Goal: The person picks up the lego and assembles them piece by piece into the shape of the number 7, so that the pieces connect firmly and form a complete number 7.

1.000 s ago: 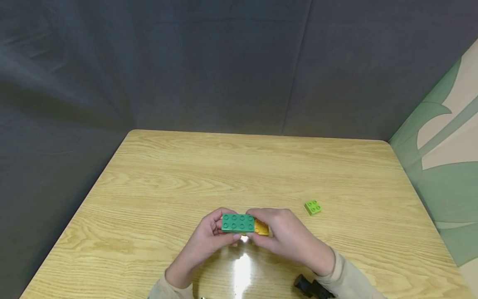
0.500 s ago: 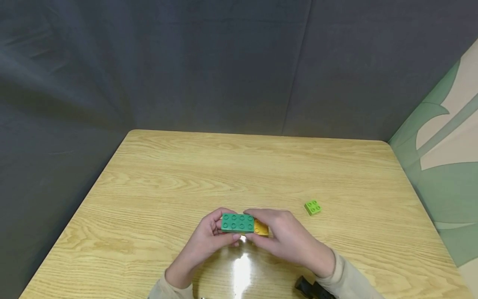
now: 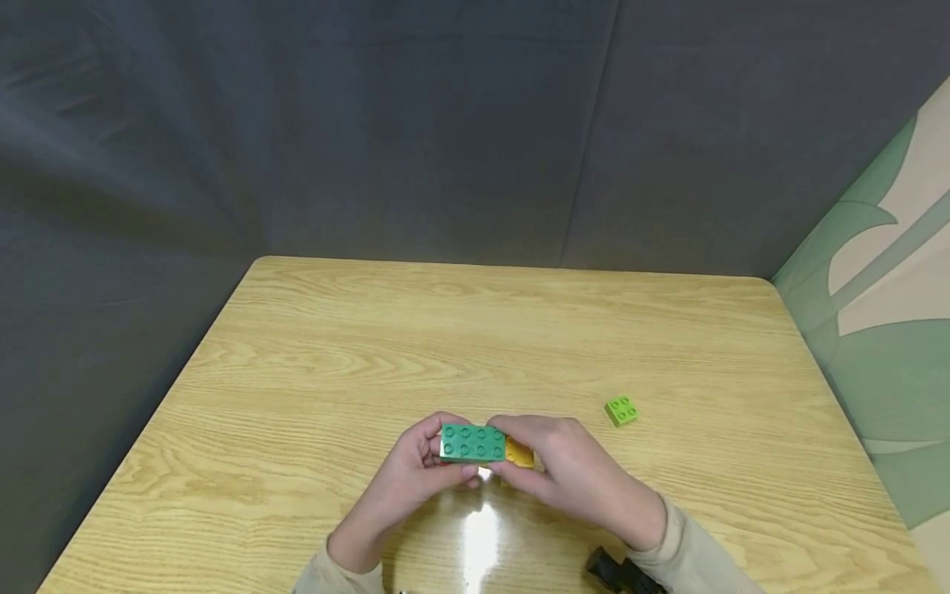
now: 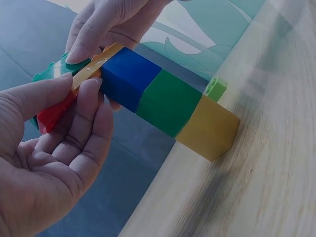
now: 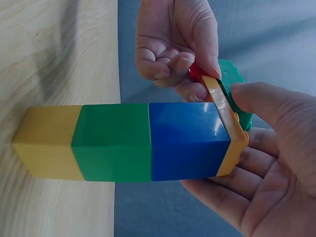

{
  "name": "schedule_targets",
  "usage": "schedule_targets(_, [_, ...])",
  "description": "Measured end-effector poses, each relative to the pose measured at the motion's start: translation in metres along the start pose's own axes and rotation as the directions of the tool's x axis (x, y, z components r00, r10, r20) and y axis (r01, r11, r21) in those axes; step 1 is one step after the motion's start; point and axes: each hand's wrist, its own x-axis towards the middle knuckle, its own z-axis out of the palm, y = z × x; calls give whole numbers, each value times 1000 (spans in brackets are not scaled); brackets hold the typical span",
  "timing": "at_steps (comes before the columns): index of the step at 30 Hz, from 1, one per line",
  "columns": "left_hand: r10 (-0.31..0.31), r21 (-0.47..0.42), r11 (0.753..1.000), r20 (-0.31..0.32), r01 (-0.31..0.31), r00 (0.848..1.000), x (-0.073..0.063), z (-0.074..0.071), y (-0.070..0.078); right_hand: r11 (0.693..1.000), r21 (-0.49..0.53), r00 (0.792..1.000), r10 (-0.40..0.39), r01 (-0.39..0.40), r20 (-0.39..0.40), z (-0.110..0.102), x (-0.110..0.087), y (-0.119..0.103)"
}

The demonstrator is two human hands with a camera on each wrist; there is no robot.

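Observation:
A tower of toy building bricks stands on the table, with a yellow block [image 4: 210,128] lowest, then a green block [image 4: 169,102] and a blue block [image 4: 129,78]. Across its top lies a flat orange plate [image 5: 220,116], which juts out to the left. A green eight-stud brick [image 3: 472,443] sits above the jutting end, a red brick [image 4: 55,114] below it. My left hand [image 3: 406,470] pinches this end, thumb along the orange plate and fingers by the red brick. My right hand [image 3: 575,462] grips the green eight-stud brick between thumb and fingers.
A small lime-green four-stud brick [image 3: 621,411] lies on the wooden table [image 3: 445,338], right of and beyond my hands. Near my right sleeve is a black object [image 3: 619,571], partly out of view. Dark cloth [image 3: 445,140] hangs behind the table.

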Motion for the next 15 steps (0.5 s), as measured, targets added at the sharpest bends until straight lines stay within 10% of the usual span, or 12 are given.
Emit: schedule_targets(15, [11,-50,999,69,-8,998,2,-2,0,995,-96,999,1,4,47,-4,2,-2])
